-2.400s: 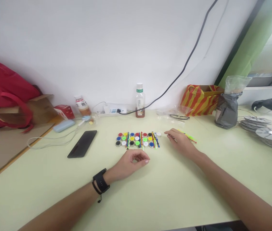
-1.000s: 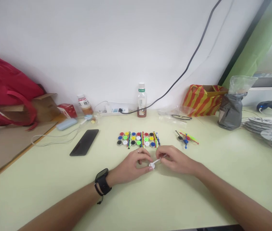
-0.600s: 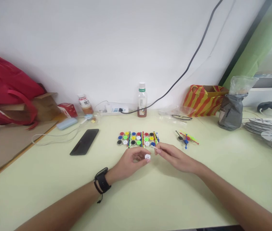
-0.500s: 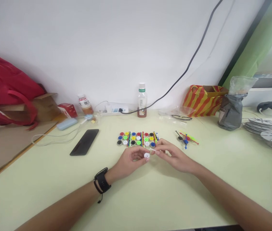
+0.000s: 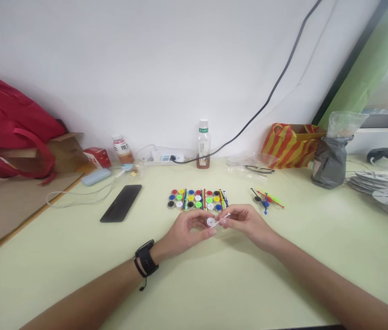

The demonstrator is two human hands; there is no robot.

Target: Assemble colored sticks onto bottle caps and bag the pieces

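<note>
In the head view, both of the person's hands meet above the near side of the table. The left grip is curved, thumb below and index finger above, with a small gap between them; in that gap it has hold of a white disc, pinched at the fingertips, its round face turned toward the camera. The right grip is closed in a fine pinch on a white arrow, which slants up to the right, one end showing past the fingertips. The arrow's lower end lies at the disc's right edge; whether the two touch cannot be told.

Just beyond the hands lie rows of coloured discs, with thin coloured arrows lined up between the groups. To the right of these, beyond the right grip, a few spinners lie in an overlapping cluster, blue, black, red and yellow-green among them. A phone lies well to the left of the discs, and a bottle stands upright behind them near the wall.
</note>
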